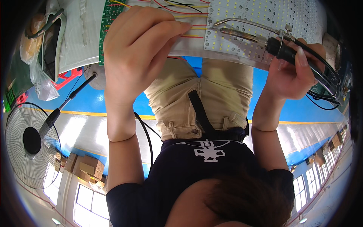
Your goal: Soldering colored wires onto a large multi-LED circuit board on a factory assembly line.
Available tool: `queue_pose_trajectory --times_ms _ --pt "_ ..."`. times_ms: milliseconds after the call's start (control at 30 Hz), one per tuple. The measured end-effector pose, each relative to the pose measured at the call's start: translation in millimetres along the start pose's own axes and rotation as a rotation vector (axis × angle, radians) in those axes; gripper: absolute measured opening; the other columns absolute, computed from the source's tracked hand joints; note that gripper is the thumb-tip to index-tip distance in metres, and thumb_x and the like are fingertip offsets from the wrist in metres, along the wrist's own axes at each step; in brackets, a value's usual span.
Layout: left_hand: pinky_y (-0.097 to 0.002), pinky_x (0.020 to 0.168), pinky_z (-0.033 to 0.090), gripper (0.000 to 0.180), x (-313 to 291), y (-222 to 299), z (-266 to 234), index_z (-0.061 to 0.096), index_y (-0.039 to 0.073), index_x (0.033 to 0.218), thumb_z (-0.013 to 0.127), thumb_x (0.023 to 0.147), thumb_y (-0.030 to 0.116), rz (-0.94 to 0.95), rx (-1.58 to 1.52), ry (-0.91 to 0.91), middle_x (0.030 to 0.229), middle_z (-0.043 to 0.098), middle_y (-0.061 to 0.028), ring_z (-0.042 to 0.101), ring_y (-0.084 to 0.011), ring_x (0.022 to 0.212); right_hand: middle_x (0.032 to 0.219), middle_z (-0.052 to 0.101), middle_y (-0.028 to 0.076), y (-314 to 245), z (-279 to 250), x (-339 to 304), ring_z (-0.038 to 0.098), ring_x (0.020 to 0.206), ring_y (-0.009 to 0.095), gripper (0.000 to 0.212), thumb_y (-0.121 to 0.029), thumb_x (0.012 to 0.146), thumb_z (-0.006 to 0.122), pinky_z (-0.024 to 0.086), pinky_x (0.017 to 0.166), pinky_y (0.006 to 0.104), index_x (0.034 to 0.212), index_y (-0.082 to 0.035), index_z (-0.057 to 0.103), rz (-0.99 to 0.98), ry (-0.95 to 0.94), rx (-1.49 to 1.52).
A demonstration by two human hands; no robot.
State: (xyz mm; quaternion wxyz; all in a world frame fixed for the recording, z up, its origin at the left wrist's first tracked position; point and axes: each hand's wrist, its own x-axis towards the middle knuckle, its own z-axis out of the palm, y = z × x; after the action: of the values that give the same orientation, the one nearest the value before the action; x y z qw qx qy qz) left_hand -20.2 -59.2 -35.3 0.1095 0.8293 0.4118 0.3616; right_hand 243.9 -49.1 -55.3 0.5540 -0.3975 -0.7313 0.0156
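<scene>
My right hand (291, 72) grips a soldering iron (278, 48) with a black handle and a thin metal solder-feed tube (249, 22) clamped along it. Its tip meets the left edge of a white LED board (272, 19) dotted with small yellow LEDs, beside the wire ends. Thumb and forefinger of my left hand (132, 49) are pinched together on a thin wire (198, 26) at that edge. Red, yellow and black wires run between the LED board and a green circuit board (102, 49), which my left hand partly covers. Exactly which wire is pinched is hard to see.
A phone-like dark screen (50, 47) and a clear plastic bag (43, 83) are at the left of the table. A standing fan (32, 140) is at the far left. Black cable (332, 90) loops beside my right hand. Cardboard boxes (89, 168) stand farther off.
</scene>
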Motion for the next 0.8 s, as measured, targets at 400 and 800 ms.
queue_pose_trajectory --times_ms 400,800 --pt "-0.0270 0.056 0.044 0.027 8.2 10.7 0.6 0.070 0.003 0.084 0.073 0.059 -0.007 -0.016 0.016 -0.002 0.077 0.062 -0.0061 0.057 -0.0182 0.066 0.085 0.058 0.008 2.4 -1.7 -2.8 0.053 0.074 0.018 0.030 0.003 0.069 0.062 0.039 0.064 0.0265 0.093 -0.013 0.068 -0.006 0.002 -0.001" --pt "-0.0272 0.056 0.044 0.026 7.5 10.4 0.8 0.070 0.002 0.083 0.072 0.060 -0.008 -0.026 0.020 -0.001 0.078 0.062 -0.0063 0.057 -0.0182 0.066 0.084 0.056 0.009 1.3 1.7 1.0 0.053 0.069 0.016 0.026 0.006 0.075 0.060 0.038 0.056 0.0231 0.092 -0.013 0.067 -0.073 0.016 -0.027"
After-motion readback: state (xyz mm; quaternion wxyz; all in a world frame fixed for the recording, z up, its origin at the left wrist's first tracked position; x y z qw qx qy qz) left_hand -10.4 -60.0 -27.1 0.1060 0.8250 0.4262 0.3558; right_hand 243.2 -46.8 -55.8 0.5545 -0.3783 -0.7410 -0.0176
